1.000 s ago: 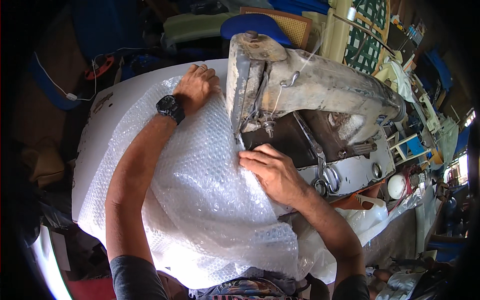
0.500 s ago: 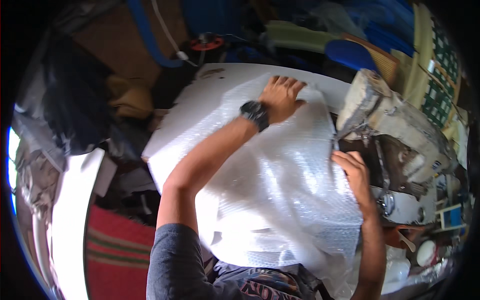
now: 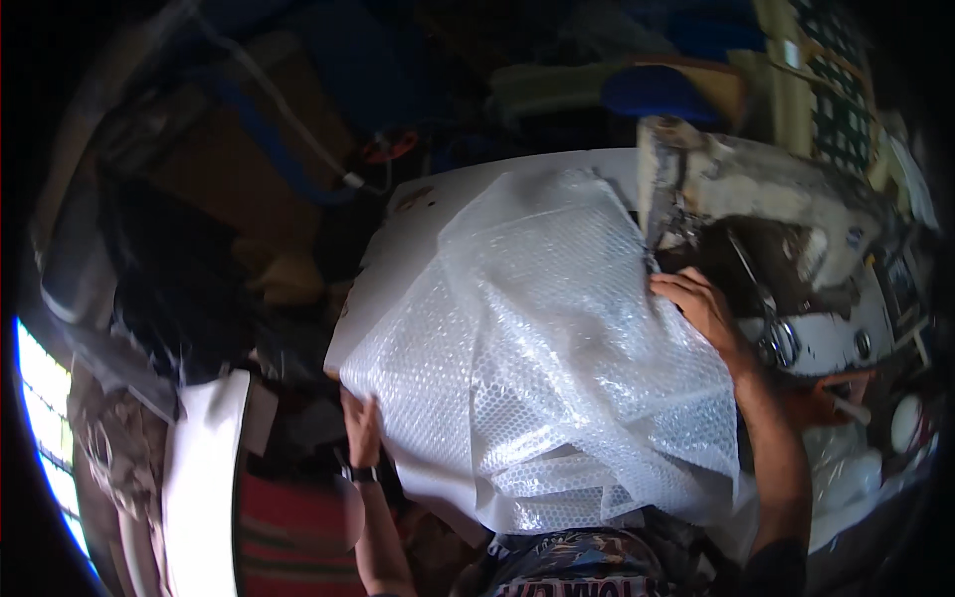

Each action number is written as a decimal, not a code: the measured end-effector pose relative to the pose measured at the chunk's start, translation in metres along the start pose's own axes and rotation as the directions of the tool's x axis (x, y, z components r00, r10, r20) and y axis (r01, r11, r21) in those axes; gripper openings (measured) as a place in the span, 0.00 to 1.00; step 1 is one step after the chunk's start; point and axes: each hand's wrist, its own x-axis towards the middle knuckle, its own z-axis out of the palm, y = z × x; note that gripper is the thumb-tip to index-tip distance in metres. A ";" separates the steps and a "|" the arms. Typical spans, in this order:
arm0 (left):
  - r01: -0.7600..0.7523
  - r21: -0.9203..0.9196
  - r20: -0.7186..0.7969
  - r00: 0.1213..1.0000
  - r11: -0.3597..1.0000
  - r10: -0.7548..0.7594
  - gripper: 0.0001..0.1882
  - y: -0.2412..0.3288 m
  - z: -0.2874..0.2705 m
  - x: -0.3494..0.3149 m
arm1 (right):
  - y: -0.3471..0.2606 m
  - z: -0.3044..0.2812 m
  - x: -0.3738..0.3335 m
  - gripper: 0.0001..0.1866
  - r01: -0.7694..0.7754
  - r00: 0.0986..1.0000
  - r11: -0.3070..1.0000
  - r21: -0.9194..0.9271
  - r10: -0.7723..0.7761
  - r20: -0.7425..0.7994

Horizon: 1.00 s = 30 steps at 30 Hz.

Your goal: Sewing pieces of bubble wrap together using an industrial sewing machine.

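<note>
A large sheet of clear bubble wrap (image 3: 557, 298) lies spread over a white tabletop, with folds and creases gathered toward my body. At the sheet's right edge, my right hand (image 3: 696, 303) has its fingers bent over the plastic, close to the sewing machine's needle area. My left hand (image 3: 361, 428), wearing a wristwatch (image 3: 360, 474), is low at the sheet's left edge. Its fingers are closed around that edge, though partly hidden in shadow. The old, worn sewing machine (image 3: 766, 179) stands just beyond my right hand.
Scissors (image 3: 781, 338) lie on the white tabletop (image 3: 398, 239) near the machine's base. Dark plastic sheeting (image 3: 179, 289) hangs at left, above a bright white panel (image 3: 204, 478) and a red striped cloth (image 3: 298, 517). A blue rounded object (image 3: 657, 92) sits behind the machine.
My left hand has left the sheet's far part and come down to its left edge. The right hand stays at the right edge. The wrap's left part is now uncovered by my arm.
</note>
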 end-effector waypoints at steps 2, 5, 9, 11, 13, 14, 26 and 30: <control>0.145 0.032 0.210 0.966 0.989 -0.148 0.19 0.047 0.031 -0.006 | 0.018 -0.008 -0.013 0.19 -0.035 0.999 0.999 0.004 0.035 -0.014; 0.004 0.060 -0.117 0.993 0.998 0.003 0.15 0.096 0.017 0.005 | 0.027 0.004 -0.010 0.20 0.029 1.000 0.998 -0.050 -0.029 0.008; -0.285 0.436 -0.141 0.915 0.854 0.378 0.20 0.197 -0.007 0.094 | 0.047 0.013 -0.015 0.18 0.061 0.998 0.983 -0.176 -0.061 0.004; -0.387 0.455 -0.117 0.867 0.802 0.485 0.21 0.244 0.014 0.143 | 0.061 0.013 -0.019 0.20 0.070 0.995 0.973 -0.222 -0.051 0.091; -0.352 0.700 -0.046 0.846 0.622 0.531 0.24 0.244 0.041 0.202 | 0.054 0.001 -0.019 0.23 0.008 0.974 0.968 -0.252 0.049 0.220; -0.438 0.704 0.049 0.816 0.559 0.576 0.24 0.227 0.055 0.233 | 0.056 0.007 -0.031 0.24 0.028 0.997 0.974 -0.225 -0.012 0.075; -0.507 0.797 0.454 0.861 0.328 0.228 0.28 0.049 0.088 0.325 | -0.136 -0.005 -0.220 0.33 -0.308 0.884 0.814 0.492 0.436 -0.167; -0.746 0.433 0.318 0.652 0.507 0.688 0.14 0.159 0.152 0.232 | -0.161 -0.020 -0.226 0.28 -0.400 0.893 0.908 -0.127 0.355 -0.276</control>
